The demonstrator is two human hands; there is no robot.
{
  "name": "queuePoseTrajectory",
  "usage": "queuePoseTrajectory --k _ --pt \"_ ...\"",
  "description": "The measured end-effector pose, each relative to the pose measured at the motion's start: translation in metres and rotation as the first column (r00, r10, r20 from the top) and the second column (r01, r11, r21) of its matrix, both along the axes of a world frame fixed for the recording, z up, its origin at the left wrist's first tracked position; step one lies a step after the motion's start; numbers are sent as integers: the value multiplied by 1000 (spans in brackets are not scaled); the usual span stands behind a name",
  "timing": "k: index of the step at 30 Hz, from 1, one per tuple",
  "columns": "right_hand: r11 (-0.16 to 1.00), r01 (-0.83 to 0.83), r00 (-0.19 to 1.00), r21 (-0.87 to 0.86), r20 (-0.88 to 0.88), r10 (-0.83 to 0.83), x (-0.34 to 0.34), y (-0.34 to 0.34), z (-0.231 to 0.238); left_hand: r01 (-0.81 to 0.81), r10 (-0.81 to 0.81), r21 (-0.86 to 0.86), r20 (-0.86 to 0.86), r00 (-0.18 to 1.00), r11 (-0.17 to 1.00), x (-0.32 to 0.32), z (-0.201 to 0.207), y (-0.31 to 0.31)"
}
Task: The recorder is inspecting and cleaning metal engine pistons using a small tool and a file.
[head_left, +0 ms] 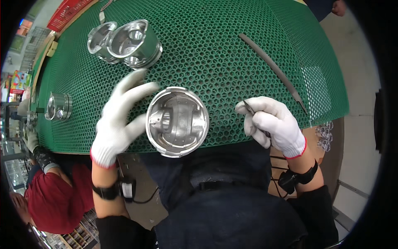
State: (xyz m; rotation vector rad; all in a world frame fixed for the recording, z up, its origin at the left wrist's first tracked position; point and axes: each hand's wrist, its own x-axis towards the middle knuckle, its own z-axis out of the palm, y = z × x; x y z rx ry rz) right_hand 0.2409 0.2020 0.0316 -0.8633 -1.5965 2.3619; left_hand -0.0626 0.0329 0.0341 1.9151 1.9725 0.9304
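Observation:
An engine piston (182, 124) stands crown-down near the front edge of the green honeycomb mat, its hollow inside facing me. My left hand (120, 112), in a white knit glove and slightly blurred, is beside it with fingers spread. The left thumb reaches the piston's left rim; whether it touches, I cannot tell. To the piston's right, my gloved right hand (275, 122) pinches a slim dark pointed tool (248, 107), its tip poking out past the fingers. Most of that tool is hidden in the glove, so its exact kind is unclear.
Two more pistons (137, 43) stand together at the far left, with another piston (59, 106) at the left edge. A long grey file-like bar (271, 64) lies at the far right of the mat (207, 54). A co-worker in red (56, 199) is at lower left.

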Motion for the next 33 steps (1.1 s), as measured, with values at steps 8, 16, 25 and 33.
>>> queuePoseTrajectory --k 8,16,25,33 --pt "945 -74 997 318 28 69 13 -19 11 206 -133 142 -408 903 968 80 47 39" --pt "605 70 990 793 -128 52 -35 -23 0 60 11 136 -471 882 989 82 32 38" --pt "161 -29 976 986 -7 218 -40 -8 9 -67 -37 -299 -330 943 952 61 53 86" --pt "-118 -516 792 848 525 312 -34 -2 38 -19 -105 -426 -266 958 905 51 58 95"
